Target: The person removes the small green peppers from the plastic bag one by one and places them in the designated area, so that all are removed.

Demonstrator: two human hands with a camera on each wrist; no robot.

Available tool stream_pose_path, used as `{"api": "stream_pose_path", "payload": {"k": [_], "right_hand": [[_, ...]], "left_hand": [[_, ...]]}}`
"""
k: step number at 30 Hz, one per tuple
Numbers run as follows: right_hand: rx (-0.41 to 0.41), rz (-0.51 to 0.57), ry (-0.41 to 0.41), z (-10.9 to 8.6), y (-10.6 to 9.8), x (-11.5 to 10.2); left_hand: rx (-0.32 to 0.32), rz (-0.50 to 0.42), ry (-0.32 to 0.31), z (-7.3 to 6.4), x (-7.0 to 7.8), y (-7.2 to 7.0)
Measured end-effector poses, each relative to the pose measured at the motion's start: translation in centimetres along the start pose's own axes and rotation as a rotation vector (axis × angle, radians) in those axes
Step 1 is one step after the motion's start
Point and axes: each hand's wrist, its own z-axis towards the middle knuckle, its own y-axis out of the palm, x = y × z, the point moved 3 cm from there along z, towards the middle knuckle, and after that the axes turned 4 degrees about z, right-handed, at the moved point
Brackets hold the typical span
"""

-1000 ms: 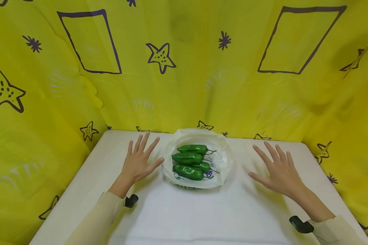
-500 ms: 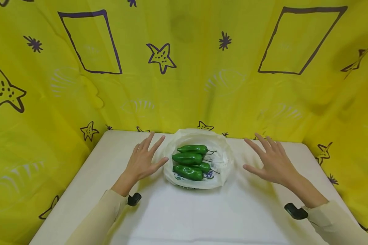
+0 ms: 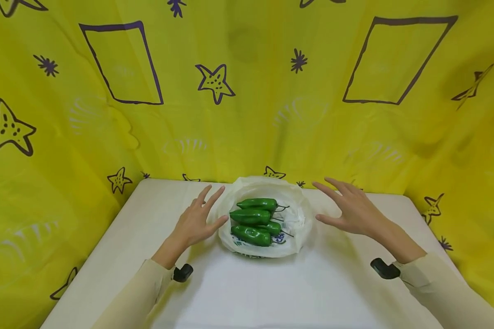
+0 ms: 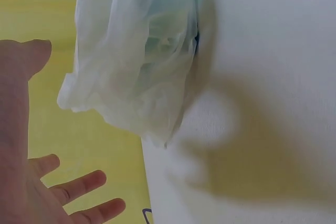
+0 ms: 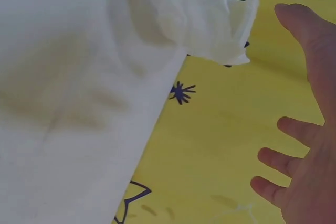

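The left grip point(image 3: 195, 221) is hovering with fingers spread, holding nothing, its thumb standing near the crinkled, whitish plastic bag point(image 3: 267, 250) that is sitting at its 3 o'clock. The right grip point(image 3: 354, 208), also spread and holding nothing, is hovering slightly farther off, facing the bag at its 9 o'clock. Inside, glossy, tapering green peppers point(image 3: 251, 215) are lying along a 9-to-3 o'clock axis, thin stems pointing toward 3. The bag's ruffled, rounded mouth is gaping upward on the smooth white surface point(image 3: 263, 292).

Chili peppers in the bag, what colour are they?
The chili peppers are glossy green, best seen in the head view.
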Motion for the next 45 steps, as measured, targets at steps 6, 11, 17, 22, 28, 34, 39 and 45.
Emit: {"api": "stream_pose_path", "payload": {"k": [6,11,17,22,28,34,39,45], "right_hand": [[-0.050,0.043,-0.021,1.8,-0.5,-0.9],[-0.084,0.102,-0.066,3.4,-0.7,-1.8],[-0.156,0.190,-0.082,5.4,-0.3,-2.7],[-0.202,0.262,-0.097,6.8,0.1,-3.3],[-0.270,0.357,-0.115,8.4,1.1,-4.1],[-0.333,0.442,-0.115,9.8,2.1,-4.8],[-0.400,0.541,-0.066,10.8,3.1,-5.1],[-0.466,0.588,-0.022,12.2,4.5,-5.4]], "left_hand": [[-0.001,-0.106,0.007,-0.3,0.5,0.3],[-0.016,-0.196,0.018,-0.3,0.8,0.5],[-0.010,-0.296,0.055,-0.2,1.1,0.6],[-0.013,-0.378,0.065,-0.1,1.3,0.6],[-0.032,-0.432,0.013,-0.1,1.3,0.8],[-0.095,-0.521,-0.095,-0.3,1.1,1.1],[-0.138,-0.587,-0.166,-0.3,1.1,1.3],[-0.133,-0.619,-0.197,-0.2,1.0,1.3]]}}
